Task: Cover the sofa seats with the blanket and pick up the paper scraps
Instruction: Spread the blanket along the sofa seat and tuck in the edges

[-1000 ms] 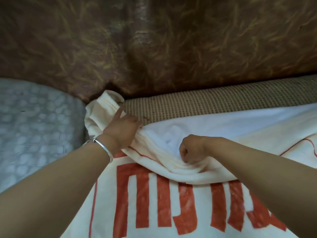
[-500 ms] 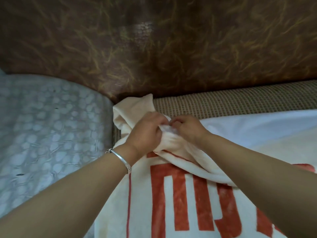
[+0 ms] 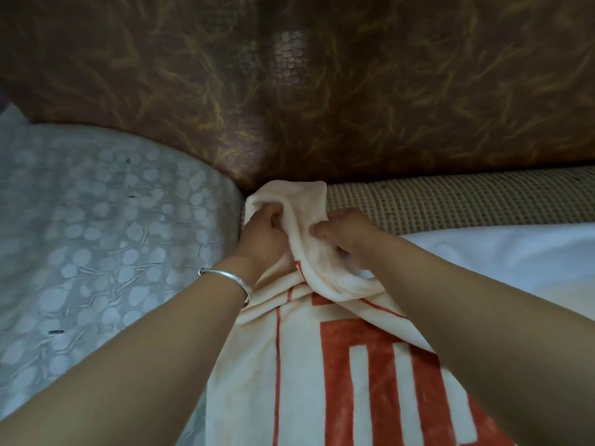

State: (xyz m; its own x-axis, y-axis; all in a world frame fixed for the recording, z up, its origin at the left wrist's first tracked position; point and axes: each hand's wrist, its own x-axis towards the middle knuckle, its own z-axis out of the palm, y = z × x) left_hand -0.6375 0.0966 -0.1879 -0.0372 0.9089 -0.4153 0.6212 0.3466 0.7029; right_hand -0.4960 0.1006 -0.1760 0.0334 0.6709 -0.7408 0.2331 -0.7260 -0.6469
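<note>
Since the cream fleece blanket with orange-red block lettering point(image 3: 302, 381) looks soft, light and limp, it will likely sag and slide wherever it is not held. Its bunched corner point(image 3: 299, 201) is therefore the sensible place to take it. That corner sits right at the foot of the dark brown, gold-streaked sofa backrest point(image 3: 322, 91), and the rest of the cloth spreads away from the backrest over the seat. The left grip point(image 3: 264, 230) and right grip point(image 3: 347, 233) are both closed on the corner folds, fingers curled into the plush pile. A thin silver bangle point(image 3: 231, 280) circles the left wrist. Along the backrest's base to the right, a tan, coarse open-weave seat mat point(image 3: 450, 204) lies uncovered. To the left lies a pale grey pebble-embossed cover point(image 3: 96, 236). No paper scraps show.
</note>
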